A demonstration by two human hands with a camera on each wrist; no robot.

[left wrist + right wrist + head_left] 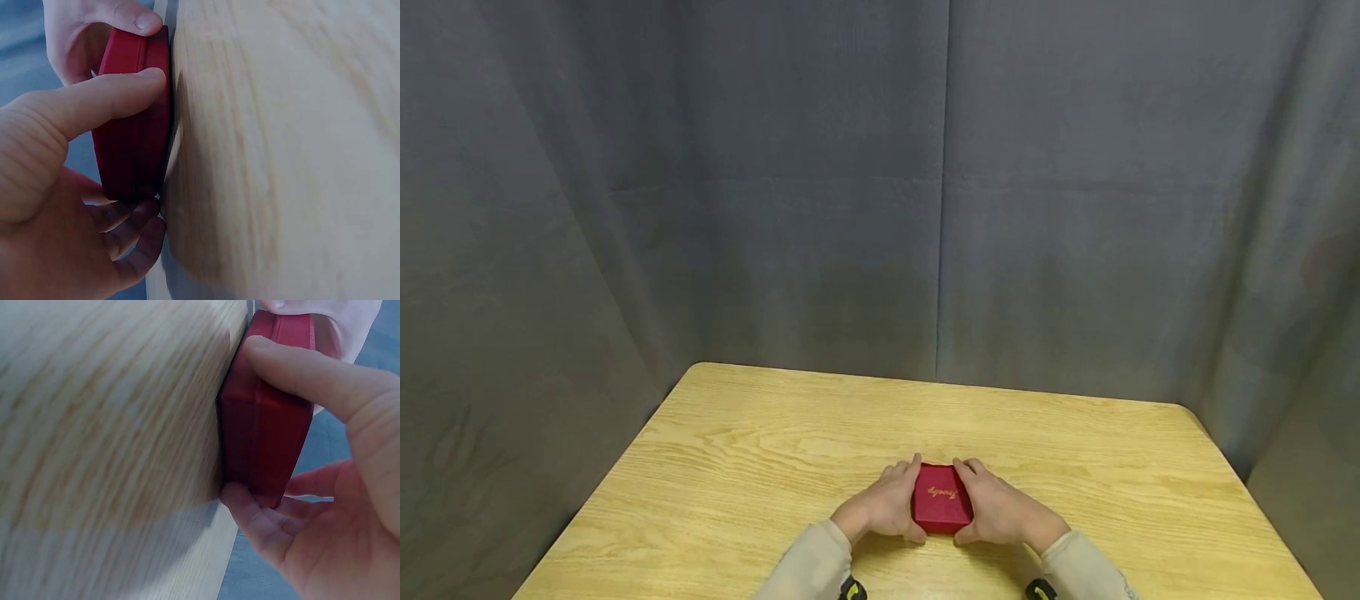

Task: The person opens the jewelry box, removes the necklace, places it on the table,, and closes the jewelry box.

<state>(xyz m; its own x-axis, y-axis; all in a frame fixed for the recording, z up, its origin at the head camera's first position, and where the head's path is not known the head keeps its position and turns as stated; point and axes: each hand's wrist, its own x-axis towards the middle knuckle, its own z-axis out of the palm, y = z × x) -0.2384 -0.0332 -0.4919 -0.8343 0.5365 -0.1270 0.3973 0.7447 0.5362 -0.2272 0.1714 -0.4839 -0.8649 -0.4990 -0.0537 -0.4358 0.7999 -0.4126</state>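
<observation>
A small red jewelry box [942,498] with gold script on its top lies between both hands, low over the wooden table. Its lid is closed, and a seam runs around its side. My left hand [891,502] grips the box's left side, the thumb on the near face and the fingers curled round the far part. On the opposite side my right hand [996,508] holds it the same way. In the left wrist view the left thumb [119,100] presses the box's side close to the seam. The right thumb [294,365] lies across the near face in the right wrist view.
The light wooden table [760,450] has rounded far corners. Grey curtains [820,208] hang behind it and along both sides. Beige sleeves [812,562] cover the forearms, and black and yellow bands [852,588] show at the wrists.
</observation>
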